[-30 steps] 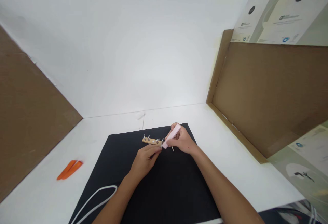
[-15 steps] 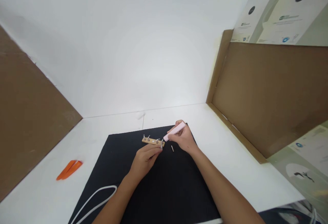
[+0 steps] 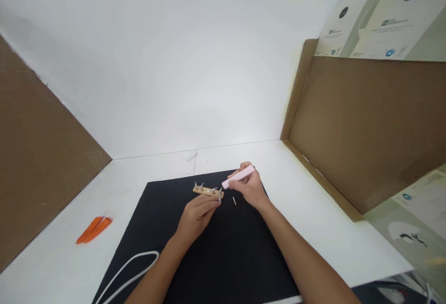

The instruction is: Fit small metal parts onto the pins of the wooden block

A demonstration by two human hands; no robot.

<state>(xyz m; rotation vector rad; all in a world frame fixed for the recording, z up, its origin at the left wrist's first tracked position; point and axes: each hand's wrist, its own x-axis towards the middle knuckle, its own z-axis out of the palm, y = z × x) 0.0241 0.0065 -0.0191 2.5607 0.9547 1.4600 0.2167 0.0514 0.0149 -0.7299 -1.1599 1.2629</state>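
My left hand (image 3: 197,218) is closed on the near edge of a small wooden hook rack (image 3: 208,191), pinching it at its right end. Several metal hooks with round screw heads stick up from the rack, and a white round spot sits mid-strip. In my right hand (image 3: 249,188) is a pink bar-shaped screwdriver (image 3: 240,176), gripped between thumb and fingers. Its thin dark tip points down and left at the rack's rightmost hook; whether it touches the screw I cannot tell. Just below, a short metal bit (image 3: 234,201) lies on the black mat (image 3: 230,257).
Two orange strips (image 3: 94,229) lie on the white table (image 3: 62,267) at left. A white cable (image 3: 139,255) loops over the mat beside my left forearm. Brown boards (image 3: 365,123) stand at both sides, with a white wall (image 3: 195,62) behind.
The screwdriver in my right hand has shifted slightly right, and its dark tip now shows near the rightmost hook. My left hand and the rack are almost unmoved.
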